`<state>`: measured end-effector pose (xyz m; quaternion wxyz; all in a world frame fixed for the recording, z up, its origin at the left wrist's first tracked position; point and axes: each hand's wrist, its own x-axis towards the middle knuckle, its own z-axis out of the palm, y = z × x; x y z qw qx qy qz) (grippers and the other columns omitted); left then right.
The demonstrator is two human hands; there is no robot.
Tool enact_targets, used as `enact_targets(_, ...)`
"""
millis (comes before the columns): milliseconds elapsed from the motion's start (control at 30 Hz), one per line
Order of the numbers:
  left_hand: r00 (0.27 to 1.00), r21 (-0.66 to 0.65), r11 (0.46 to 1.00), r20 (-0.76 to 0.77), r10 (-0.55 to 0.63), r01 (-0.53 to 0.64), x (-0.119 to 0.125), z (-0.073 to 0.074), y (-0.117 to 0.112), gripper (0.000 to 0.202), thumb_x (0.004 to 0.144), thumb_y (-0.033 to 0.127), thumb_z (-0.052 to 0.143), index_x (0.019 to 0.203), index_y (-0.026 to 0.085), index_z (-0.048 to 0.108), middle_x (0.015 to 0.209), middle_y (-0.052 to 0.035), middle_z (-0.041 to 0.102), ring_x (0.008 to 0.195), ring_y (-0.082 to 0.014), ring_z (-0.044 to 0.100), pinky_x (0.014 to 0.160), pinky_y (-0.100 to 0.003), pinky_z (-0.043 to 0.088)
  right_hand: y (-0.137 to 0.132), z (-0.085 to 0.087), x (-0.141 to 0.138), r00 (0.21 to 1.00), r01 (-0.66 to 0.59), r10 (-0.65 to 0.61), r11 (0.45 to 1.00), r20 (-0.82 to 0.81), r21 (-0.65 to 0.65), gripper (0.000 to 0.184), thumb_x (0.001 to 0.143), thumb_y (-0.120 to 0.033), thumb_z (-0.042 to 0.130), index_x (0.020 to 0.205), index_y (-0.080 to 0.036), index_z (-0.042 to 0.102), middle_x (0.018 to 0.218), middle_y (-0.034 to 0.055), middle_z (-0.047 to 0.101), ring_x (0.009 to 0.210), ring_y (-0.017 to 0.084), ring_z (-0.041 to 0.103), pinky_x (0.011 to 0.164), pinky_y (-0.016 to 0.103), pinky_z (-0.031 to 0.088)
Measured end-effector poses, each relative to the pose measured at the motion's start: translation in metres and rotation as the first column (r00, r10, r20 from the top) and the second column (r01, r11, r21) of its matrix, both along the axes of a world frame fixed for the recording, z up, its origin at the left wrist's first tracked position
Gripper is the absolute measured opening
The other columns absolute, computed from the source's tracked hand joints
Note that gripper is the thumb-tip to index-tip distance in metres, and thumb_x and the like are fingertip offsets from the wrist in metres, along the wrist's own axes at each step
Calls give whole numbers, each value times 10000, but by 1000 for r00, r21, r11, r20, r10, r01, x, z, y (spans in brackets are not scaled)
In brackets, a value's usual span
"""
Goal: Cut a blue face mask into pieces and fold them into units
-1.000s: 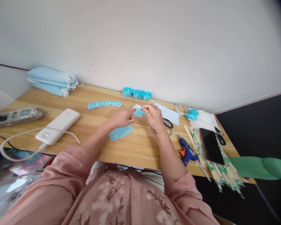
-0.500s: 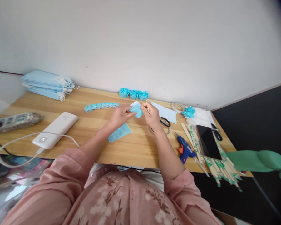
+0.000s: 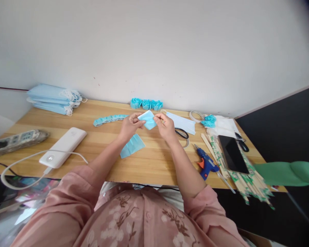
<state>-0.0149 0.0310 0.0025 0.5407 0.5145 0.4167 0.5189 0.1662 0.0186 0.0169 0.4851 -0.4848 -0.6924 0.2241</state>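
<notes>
Between my two hands a small piece of blue mask fabric (image 3: 148, 120) is held up off the table, turned corner-up like a diamond. My left hand (image 3: 131, 125) pinches its left corner and my right hand (image 3: 165, 126) pinches the right one. A flat blue fabric piece (image 3: 133, 145) lies on the table below my left hand. Left of that hand runs a row of small folded blue pieces (image 3: 109, 120). Behind my hands stand several blue fabric roses (image 3: 146, 104). A face mask (image 3: 181, 122) lies just beyond my right hand, with black-handled scissors (image 3: 182, 133) partly hidden by that hand.
A stack of masks (image 3: 55, 97), a power strip (image 3: 20, 139) and a cabled white power bank (image 3: 64, 147) occupy the left. On the right are a blue glue gun (image 3: 206, 162), wrapped chopsticks (image 3: 249, 185), a phone (image 3: 233, 154), a tape roll (image 3: 196, 116) and another blue rose (image 3: 208, 121).
The fabric between my hands has opened out wider, its fold flatter than before. My left hand has shifted slightly left. The whole view has tilted a little.
</notes>
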Motion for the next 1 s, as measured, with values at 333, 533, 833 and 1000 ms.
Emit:
enact_targets(333, 997, -88, 996, 73, -12, 19, 1, 8, -6, 302, 691, 379, 796, 720, 163, 587, 586, -9, 664, 490, -94, 563, 468, -217, 355, 1, -8, -2, 995, 42, -46, 998, -84, -44, 290, 901, -467, 564, 835, -199, 650, 776, 3, 648, 735, 155, 566, 717, 272, 438)
enact_targets(533, 968, -202, 971, 237, -81, 131, 2, 7, -4, 289, 786, 302, 749, 746, 177, 491, 583, 2, 665, 547, -114, 651, 574, -217, 468, 6, -15, -3, 984, 42, -53, 997, -171, -69, 303, 880, -486, 588, 851, -194, 665, 805, 8, 671, 762, 159, 586, 752, 283, 454)
enact_targets(833, 987, -159, 987, 155, 40, -15, 1, 4, -2, 194, 795, 250, 716, 867, 157, 561, 705, 4, 671, 578, -117, 658, 566, -233, 506, 8, -24, -7, 975, 64, -88, 990, -204, -123, 292, 875, -476, 599, 842, -194, 668, 739, -6, 650, 685, 147, 560, 671, 274, 431)
enact_targets(1000, 973, 63, 972, -24, 229, -227, 5, 5, -7, 176, 791, 334, 702, 798, 167, 644, 644, 19, 622, 514, -88, 552, 449, -204, 391, 7, -20, -4, 955, 271, -283, 955, 93, 124, 226, 930, -361, 549, 833, -208, 683, 753, 19, 683, 720, 180, 591, 721, 309, 428)
